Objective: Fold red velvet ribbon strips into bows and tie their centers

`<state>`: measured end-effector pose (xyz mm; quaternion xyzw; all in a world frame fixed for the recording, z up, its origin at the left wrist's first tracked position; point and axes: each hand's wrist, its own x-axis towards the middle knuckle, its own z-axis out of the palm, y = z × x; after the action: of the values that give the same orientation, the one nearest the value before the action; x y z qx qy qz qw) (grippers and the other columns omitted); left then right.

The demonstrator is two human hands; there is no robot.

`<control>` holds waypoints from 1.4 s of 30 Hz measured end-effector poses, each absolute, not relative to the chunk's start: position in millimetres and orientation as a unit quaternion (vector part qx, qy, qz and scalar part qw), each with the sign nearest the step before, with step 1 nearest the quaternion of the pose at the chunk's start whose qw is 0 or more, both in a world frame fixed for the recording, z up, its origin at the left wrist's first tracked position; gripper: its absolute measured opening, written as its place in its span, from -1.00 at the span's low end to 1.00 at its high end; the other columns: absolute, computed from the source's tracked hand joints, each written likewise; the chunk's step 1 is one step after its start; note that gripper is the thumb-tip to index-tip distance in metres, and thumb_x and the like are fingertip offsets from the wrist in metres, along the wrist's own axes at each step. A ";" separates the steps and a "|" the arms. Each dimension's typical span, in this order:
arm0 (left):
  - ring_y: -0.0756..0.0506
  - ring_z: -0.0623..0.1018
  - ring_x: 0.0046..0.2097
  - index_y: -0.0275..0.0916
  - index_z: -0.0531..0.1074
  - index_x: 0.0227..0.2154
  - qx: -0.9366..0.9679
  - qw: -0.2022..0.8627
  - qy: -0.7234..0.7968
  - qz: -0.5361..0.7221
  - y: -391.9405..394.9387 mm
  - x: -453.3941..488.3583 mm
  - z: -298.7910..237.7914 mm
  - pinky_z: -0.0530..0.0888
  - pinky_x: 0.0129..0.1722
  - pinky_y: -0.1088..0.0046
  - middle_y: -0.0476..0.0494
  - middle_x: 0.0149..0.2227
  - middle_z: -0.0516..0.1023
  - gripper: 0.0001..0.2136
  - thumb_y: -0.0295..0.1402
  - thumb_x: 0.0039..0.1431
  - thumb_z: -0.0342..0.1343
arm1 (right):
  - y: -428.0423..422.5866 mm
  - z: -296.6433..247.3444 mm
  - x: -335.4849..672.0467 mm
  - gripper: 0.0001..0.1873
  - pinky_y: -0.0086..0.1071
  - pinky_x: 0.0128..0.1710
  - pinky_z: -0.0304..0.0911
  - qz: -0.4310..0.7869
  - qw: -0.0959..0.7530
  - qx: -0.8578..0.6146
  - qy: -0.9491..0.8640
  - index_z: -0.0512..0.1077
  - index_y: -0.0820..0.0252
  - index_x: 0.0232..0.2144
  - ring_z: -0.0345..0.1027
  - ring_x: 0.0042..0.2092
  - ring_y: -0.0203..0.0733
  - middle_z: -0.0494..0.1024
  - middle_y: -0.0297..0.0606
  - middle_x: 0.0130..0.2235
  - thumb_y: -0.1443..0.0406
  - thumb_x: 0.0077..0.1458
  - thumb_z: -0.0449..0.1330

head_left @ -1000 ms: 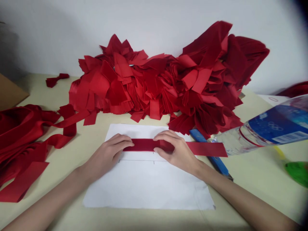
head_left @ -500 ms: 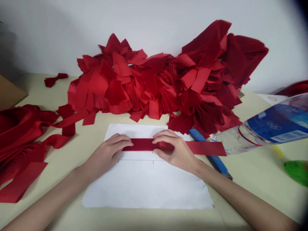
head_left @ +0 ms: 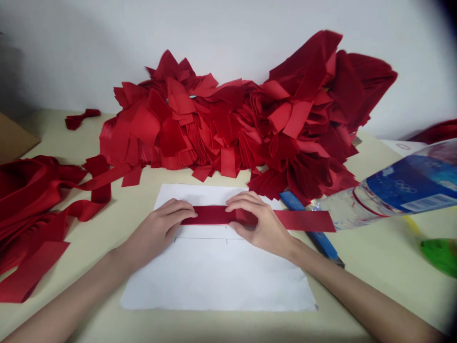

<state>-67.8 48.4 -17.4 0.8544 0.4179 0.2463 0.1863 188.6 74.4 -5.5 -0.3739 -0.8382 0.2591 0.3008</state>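
A red ribbon (head_left: 210, 215) lies across the upper part of a white paper sheet (head_left: 214, 281) that has black ruled lines. My left hand (head_left: 164, 223) is closed on the ribbon's left end, thumb and fingers together over it. Farther right, my right hand (head_left: 260, 221) curves over the same ribbon, fingertips on its upper edge and thumb on its lower edge. Beyond that hand the ribbon runs out to the right, over a blue strip-shaped tool (head_left: 323, 245) and up to a clear plastic bottle (head_left: 392, 186) lying tilted.
A large heap of folded red ribbon pieces (head_left: 228, 124) stands against the wall. Long loose red ribbon (head_left: 32, 200) piles up at the left. A small red bow (head_left: 82, 118), a cardboard box edge (head_left: 14, 138) and a green object (head_left: 441, 255) are farther out.
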 end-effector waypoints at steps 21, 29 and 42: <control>-0.10 0.42 -0.07 -0.20 0.38 -0.13 0.856 0.184 0.419 0.241 49.1 -68.7 -18.5 0.41 -0.13 0.27 -0.15 -0.09 0.45 -0.68 -0.62 0.20 -0.17 | 73.3 -8.0 187.0 -0.82 -0.12 0.04 0.18 0.208 0.295 -0.354 -0.863 0.42 0.12 -0.26 0.19 0.05 -0.08 0.49 -0.23 -0.11 0.33 0.00 0.22; -0.10 0.41 -0.06 -0.22 0.38 -0.12 0.858 0.182 0.416 0.242 49.1 -69.1 -19.7 0.41 -0.10 0.27 -0.15 -0.09 0.45 -0.67 -0.64 0.19 -0.17 | 75.6 0.5 188.7 -0.70 -0.22 -0.03 0.24 0.209 0.249 -0.389 -0.862 0.39 0.17 -0.17 0.32 -0.08 -0.16 0.48 -0.23 -0.14 0.40 -0.02 0.20; -0.09 0.41 -0.07 -0.21 0.38 -0.12 0.858 0.180 0.417 0.241 48.9 -68.5 -18.5 0.41 -0.10 0.27 -0.14 -0.10 0.45 -0.68 -0.63 0.20 -0.17 | 81.7 8.9 198.9 -0.85 -0.28 -0.12 0.30 0.155 0.211 -0.338 -0.904 0.46 0.13 -0.33 0.37 -0.15 -0.19 0.49 -0.26 -0.18 0.41 0.08 0.10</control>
<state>-68.5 48.9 -18.5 0.8577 0.4173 0.2406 0.1797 198.9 81.7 8.9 -0.3381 -0.9040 0.1545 0.2112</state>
